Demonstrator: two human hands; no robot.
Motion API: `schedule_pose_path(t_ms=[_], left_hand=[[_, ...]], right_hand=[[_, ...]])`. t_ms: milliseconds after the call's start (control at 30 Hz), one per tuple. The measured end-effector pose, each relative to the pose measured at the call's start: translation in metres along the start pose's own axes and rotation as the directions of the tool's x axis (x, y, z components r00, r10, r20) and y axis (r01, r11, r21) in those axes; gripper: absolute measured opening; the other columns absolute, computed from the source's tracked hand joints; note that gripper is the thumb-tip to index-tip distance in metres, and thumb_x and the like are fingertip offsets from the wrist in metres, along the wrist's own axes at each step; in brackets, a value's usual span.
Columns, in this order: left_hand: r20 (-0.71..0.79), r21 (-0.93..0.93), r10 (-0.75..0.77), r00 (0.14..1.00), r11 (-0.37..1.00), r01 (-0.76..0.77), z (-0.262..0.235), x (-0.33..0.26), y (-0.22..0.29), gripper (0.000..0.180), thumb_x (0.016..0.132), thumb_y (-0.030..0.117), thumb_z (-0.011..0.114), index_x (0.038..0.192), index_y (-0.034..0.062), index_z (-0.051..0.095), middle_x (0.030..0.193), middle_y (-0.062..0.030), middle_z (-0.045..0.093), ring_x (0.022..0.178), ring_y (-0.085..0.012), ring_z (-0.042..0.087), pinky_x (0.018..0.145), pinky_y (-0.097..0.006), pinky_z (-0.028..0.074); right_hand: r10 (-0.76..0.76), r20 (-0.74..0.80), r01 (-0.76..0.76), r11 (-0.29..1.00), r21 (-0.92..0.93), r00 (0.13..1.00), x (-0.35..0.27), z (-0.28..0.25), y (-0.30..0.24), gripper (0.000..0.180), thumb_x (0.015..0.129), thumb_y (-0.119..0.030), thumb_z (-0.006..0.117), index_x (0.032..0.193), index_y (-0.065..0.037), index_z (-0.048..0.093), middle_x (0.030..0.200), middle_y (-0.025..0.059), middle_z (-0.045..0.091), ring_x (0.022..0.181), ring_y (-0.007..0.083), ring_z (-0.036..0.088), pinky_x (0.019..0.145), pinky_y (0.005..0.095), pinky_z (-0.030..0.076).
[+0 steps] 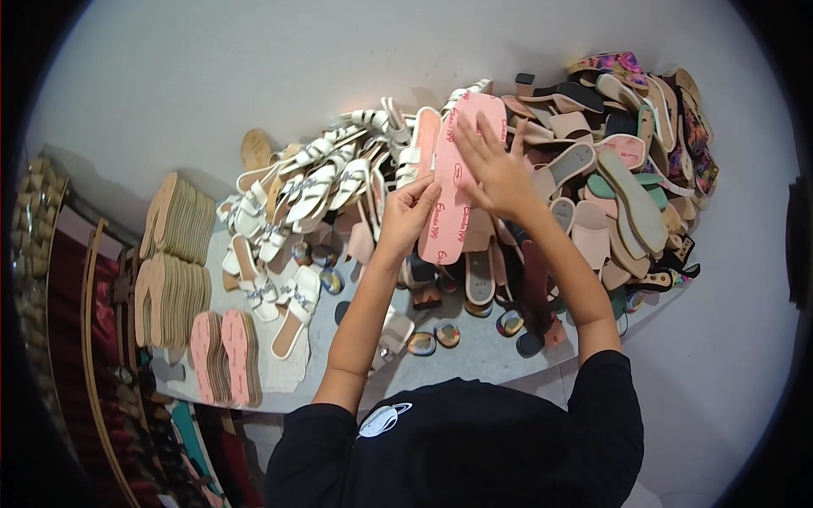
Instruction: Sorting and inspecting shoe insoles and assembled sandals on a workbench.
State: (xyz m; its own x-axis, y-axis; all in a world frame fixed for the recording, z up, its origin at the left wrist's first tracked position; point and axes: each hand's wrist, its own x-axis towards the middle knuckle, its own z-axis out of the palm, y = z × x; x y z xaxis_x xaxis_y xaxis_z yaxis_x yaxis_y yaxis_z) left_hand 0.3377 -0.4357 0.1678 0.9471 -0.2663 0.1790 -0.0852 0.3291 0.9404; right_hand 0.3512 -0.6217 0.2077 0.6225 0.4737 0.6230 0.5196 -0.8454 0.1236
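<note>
A pink shoe insole (442, 222) with red print is held up over the middle of the table. My left hand (408, 213) pinches its left edge, thumb on the printed face. Spread fingers of my right hand (500, 173) lie over the upper part of the insole; I cannot tell how firmly they touch it. Just left of the insole's upper part is a white-edged sandal (427, 135) with a pink footbed, partly hidden. Behind my left hand lies a heap of white strappy sandals (330, 173).
To the right rises a pile of mixed sandals (584, 169). Stacks of beige insoles (174, 296) and pink insoles (229, 356) stand at the table's left. Round multicoloured pieces (447, 334) lie near the front edge. A shelf rack (93, 356) stands at far left, a wall (339, 59) behind.
</note>
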Motion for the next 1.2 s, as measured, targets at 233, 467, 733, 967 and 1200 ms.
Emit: schedule_pose_path(t_ms=[233,467,733,967,1200], left_hand=[[-0.089,-0.245,-0.045,0.995,0.969,0.022,-0.031,-0.051,-0.005,0.025,0.092,0.017,0.056,0.107,-0.0019,0.062,0.094,-0.0032,0.065,0.077,-0.0070,0.061,0.067,-0.020,0.050],[-0.227,-0.137,-0.114,0.967,0.987,0.085,-0.084,-0.118,-0.010,0.032,0.092,0.017,0.057,0.118,-0.0020,0.057,0.096,-0.0052,0.066,0.080,-0.0072,0.061,0.069,-0.021,0.050],[-0.436,-0.041,-0.050,0.898,0.999,0.035,-0.145,-0.209,0.010,0.035,0.091,0.014,0.058,0.120,-0.0043,0.055,0.102,-0.0089,0.065,0.084,-0.0085,0.061,0.072,-0.021,0.050],[-0.611,-0.100,-0.047,0.791,0.995,-0.018,-0.216,-0.289,0.031,0.036,0.090,0.010,0.059,0.121,-0.0074,0.053,0.109,-0.0125,0.062,0.090,-0.0101,0.060,0.078,-0.022,0.050],[-0.745,0.099,0.105,0.658,0.994,-0.047,-0.288,-0.370,0.048,0.033,0.088,0.007,0.061,0.116,-0.0080,0.056,0.101,-0.0116,0.065,0.087,-0.0095,0.061,0.076,-0.021,0.049]], right_hand=[[-0.217,0.156,0.172,0.950,0.261,0.964,-0.072,0.018,-0.099,0.072,0.087,-0.057,0.036,0.142,-0.010,0.031,0.149,0.0082,0.025,0.139,0.0302,0.017,0.101,0.0671,-0.010],[-0.607,0.065,0.331,0.516,0.790,0.792,-0.102,-0.005,-0.173,0.040,0.082,-0.034,0.058,0.115,-0.013,0.061,0.124,0.0070,0.056,0.125,0.0313,0.043,0.108,0.0600,0.009],[0.021,-0.041,0.010,0.771,0.637,0.999,-0.060,0.024,-0.246,0.047,0.073,0.002,0.058,0.117,-0.014,0.059,0.129,0.0082,0.050,0.128,0.0345,0.038,0.107,0.0545,0.022],[-0.272,-0.120,0.295,0.823,0.485,0.955,-0.011,0.083,-0.312,0.054,0.073,0.004,0.055,0.121,-0.022,0.057,0.129,-0.0024,0.052,0.127,0.0268,0.041,0.106,0.0562,0.023],[-0.412,-0.241,0.470,0.659,0.587,0.879,0.023,0.118,-0.410,0.036,0.079,-0.013,0.054,0.113,-0.018,0.064,0.120,-0.0041,0.060,0.115,0.0179,0.053,0.106,0.0461,0.029]])
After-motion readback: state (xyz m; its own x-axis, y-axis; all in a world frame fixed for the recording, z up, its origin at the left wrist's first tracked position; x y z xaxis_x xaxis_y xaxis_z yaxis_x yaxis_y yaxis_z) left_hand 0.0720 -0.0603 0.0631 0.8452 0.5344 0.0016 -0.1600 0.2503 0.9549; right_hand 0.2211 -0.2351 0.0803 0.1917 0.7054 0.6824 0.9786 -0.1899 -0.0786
